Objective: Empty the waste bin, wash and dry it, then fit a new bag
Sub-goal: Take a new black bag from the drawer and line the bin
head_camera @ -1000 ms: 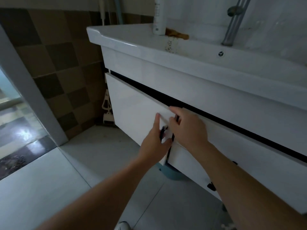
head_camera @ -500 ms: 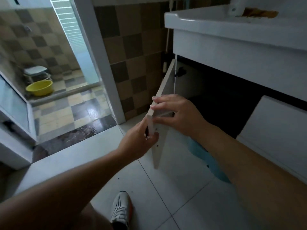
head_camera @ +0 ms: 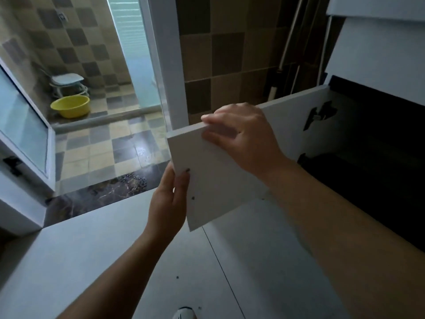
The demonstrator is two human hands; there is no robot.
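both hands gripped the white cabinet door (head_camera: 230, 180), which stood swung wide open. the left hand (head_camera: 169, 201) pinched its free side edge, thumb on the inner face. the right hand (head_camera: 241, 137) lay over its top edge, fingers curled onto the far side. the cabinet (head_camera: 379, 157) inside was dark, and its contents could not be made out; no waste bin showed there. a yellow basin (head_camera: 70, 106) sat on the tiled floor (head_camera: 103, 153) beyond the doorway, its inside not visible.
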